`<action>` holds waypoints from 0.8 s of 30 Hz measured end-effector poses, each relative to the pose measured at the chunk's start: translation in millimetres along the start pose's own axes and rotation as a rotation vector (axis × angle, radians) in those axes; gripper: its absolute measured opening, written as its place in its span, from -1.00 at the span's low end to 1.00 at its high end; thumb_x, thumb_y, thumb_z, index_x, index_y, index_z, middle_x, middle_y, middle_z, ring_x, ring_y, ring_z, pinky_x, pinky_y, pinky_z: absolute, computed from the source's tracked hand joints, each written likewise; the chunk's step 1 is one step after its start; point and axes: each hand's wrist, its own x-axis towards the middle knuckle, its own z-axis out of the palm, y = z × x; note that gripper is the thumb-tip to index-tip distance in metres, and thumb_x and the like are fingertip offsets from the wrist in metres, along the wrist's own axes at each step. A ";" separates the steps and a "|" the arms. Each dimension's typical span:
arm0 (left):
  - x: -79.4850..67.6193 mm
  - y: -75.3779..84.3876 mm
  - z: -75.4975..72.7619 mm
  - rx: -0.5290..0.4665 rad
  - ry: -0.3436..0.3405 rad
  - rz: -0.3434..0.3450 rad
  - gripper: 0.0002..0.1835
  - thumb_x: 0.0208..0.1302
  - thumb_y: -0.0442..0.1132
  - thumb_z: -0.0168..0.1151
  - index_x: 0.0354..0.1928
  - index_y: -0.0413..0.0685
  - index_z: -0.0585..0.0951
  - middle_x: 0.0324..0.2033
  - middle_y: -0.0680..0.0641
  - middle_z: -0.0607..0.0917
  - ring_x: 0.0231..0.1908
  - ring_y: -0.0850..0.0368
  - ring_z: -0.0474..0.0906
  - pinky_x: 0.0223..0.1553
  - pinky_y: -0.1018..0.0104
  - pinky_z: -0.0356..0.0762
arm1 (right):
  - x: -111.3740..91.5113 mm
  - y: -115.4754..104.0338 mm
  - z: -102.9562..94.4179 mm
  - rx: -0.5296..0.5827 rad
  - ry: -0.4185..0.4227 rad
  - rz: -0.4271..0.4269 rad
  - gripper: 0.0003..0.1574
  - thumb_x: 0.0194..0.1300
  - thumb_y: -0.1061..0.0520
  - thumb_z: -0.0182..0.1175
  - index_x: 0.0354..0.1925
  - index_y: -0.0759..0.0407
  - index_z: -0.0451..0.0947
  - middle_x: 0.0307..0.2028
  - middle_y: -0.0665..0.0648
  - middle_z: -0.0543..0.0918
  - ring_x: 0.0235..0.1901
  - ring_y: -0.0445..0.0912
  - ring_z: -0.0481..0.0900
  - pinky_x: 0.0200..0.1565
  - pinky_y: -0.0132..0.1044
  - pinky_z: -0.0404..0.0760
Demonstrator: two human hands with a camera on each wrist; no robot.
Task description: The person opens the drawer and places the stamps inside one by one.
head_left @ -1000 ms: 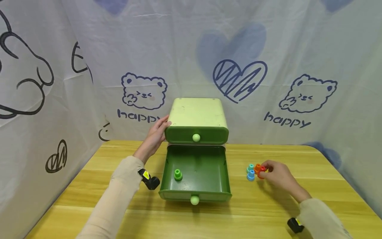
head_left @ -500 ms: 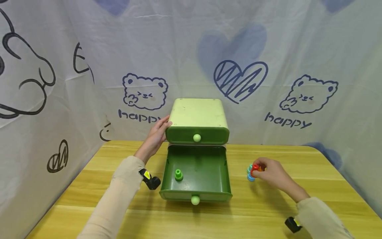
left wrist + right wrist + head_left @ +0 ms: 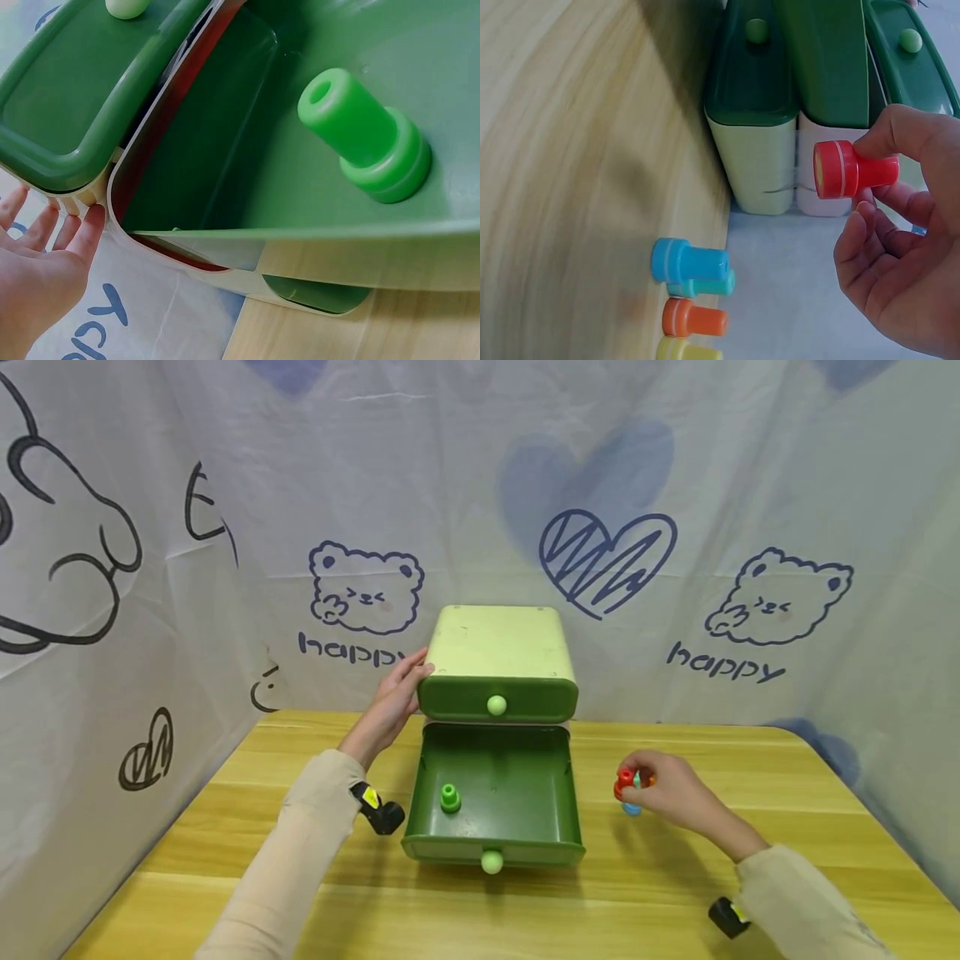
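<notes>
A pale green cabinet [image 3: 495,639] with dark green drawers stands mid-table, a lower drawer [image 3: 525,793] pulled out. My left hand [image 3: 390,702] rests its extended fingers against the cabinet's left side, near the top drawer. Inside the pulled-out drawer, a green toy stamp [image 3: 360,139] stands upright at the left. Between thumb and fingers, my right hand [image 3: 675,785] pinches a red toy stamp [image 3: 855,171], raised above the table right of the cabinet. Close by stand a blue stamp [image 3: 690,261], a teal stamp [image 3: 716,285], an orange stamp [image 3: 694,317] and a yellow stamp [image 3: 686,351].
The wood-grain table [image 3: 352,893] carries everything. A white cloth with blue bear and heart drawings [image 3: 480,485] hangs behind and along both sides. Round pale knobs, such as the drawer knob [image 3: 492,862], stick out from the drawer fronts.
The right hand has lifted the red stamp from the group and moved it left toward the cabinet. The left hand stays at the cabinet's side.
</notes>
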 end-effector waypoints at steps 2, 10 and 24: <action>0.8 -0.5 0.7 0.001 -0.004 0.004 -0.32 0.42 -0.13 0.00 0.50 -0.11 0.09 0.46 -0.18 0.07 0.40 -0.05 0.08 0.33 0.09 0.23 | 0.7 -1.1 -1.3 -0.002 -0.005 -0.009 -0.84 0.04 0.26 0.30 -0.32 0.20 0.57 -0.49 0.00 0.50 -0.45 -0.09 0.38 -0.52 -0.32 0.40; 3.5 -1.3 1.2 0.011 -0.003 0.004 -0.31 0.40 -0.14 0.00 0.50 -0.08 0.08 0.46 -0.16 0.08 0.38 -0.05 0.12 0.32 0.12 0.26 | 4.9 -14.7 -9.4 -0.020 -0.030 -0.049 -0.86 0.02 0.26 0.29 -0.36 0.15 0.56 -0.50 -0.01 0.49 -0.45 -0.10 0.39 -0.50 -0.30 0.40; 2.5 -2.0 0.1 0.006 0.001 -0.005 -0.31 0.40 -0.13 0.01 0.50 -0.10 0.07 0.46 -0.17 0.07 0.38 -0.06 0.12 0.32 0.11 0.26 | 17.9 -38.2 -18.6 -0.033 -0.112 -0.086 -0.86 0.04 0.24 0.30 -0.34 0.13 0.58 -0.51 -0.01 0.50 -0.46 -0.09 0.40 -0.47 -0.29 0.41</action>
